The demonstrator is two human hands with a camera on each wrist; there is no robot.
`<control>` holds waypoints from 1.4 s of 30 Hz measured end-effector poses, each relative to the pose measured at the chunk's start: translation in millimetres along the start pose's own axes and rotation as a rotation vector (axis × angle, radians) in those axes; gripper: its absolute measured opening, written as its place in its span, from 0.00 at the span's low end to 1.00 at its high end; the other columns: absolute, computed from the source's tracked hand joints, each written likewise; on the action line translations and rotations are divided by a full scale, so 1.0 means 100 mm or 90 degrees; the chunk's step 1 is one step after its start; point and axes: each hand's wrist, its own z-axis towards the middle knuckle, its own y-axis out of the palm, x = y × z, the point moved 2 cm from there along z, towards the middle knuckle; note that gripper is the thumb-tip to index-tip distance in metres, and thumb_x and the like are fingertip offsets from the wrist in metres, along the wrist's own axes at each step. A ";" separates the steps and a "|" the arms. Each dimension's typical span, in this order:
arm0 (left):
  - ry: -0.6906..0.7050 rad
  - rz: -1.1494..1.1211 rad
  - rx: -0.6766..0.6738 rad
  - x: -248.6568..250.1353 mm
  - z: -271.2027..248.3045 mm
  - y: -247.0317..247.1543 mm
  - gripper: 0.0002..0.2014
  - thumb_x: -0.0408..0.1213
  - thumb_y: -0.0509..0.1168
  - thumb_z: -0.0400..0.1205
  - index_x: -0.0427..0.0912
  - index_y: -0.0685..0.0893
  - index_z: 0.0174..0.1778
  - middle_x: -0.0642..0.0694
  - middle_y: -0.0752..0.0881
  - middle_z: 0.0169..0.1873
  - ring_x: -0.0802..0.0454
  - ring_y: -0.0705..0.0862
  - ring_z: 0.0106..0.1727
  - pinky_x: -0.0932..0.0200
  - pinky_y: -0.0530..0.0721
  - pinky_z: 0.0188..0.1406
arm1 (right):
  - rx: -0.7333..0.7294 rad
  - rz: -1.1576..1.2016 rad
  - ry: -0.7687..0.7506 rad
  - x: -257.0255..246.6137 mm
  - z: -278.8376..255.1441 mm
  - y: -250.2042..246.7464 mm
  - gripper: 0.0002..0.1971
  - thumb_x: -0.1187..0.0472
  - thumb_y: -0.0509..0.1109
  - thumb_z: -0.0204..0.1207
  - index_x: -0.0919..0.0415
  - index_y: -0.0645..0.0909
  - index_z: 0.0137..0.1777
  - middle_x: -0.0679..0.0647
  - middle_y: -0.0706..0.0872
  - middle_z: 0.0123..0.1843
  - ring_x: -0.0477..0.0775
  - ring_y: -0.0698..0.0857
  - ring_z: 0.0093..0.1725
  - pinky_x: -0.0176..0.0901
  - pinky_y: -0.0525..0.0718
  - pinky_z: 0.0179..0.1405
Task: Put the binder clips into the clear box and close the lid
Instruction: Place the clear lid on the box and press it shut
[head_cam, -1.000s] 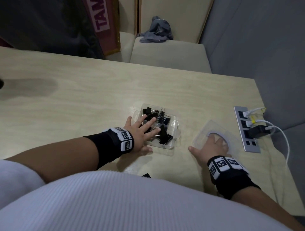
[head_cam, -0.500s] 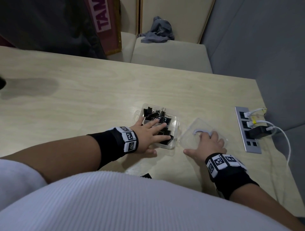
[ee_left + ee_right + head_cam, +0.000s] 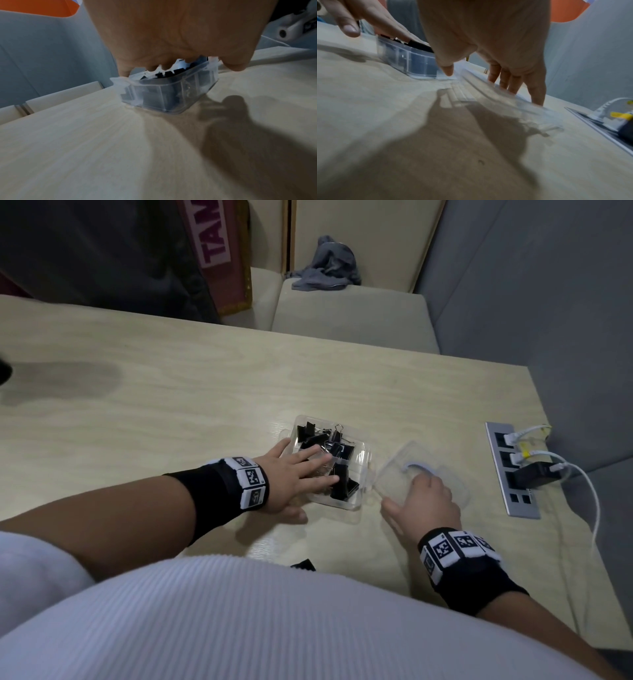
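The clear box [image 3: 359, 465] sits mid-table, holding several black binder clips [image 3: 344, 486]. My left hand [image 3: 301, 472] lies flat over the box with straight fingers pressing on the clips; the left wrist view shows the box [image 3: 171, 93] under those fingers. Just right of the box, the clear lid [image 3: 399, 470] is tilted, its left edge near the box wall. My right hand [image 3: 424, 496] holds the lid. In the right wrist view the thumb [image 3: 447, 69] is at its near corner, and the fingers [image 3: 513, 82] show through the lid [image 3: 505, 100]. One loose black clip [image 3: 303, 565] lies by my torso.
A recessed power strip [image 3: 513, 501] with white cables and a black charger [image 3: 537, 475] sits right of the lid, near the table's right edge. Beyond the far edge is a padded seat with a grey cloth [image 3: 325, 270]. Bare wood spreads to the left.
My right hand has dragged the lid left, from beside the power strip to the box's right side, and tipped it up. The left hand stays on the clips.
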 end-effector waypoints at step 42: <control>-0.452 -0.490 0.206 -0.53 0.08 -0.34 0.24 0.43 0.67 0.81 0.41 0.73 0.72 0.42 0.90 0.52 0.42 0.86 0.57 0.51 0.82 0.53 | -0.028 0.366 -0.039 -0.51 0.07 -0.19 0.19 0.52 0.62 0.82 0.61 0.75 0.68 0.58 0.85 0.60 0.57 0.83 0.56 0.46 0.77 0.57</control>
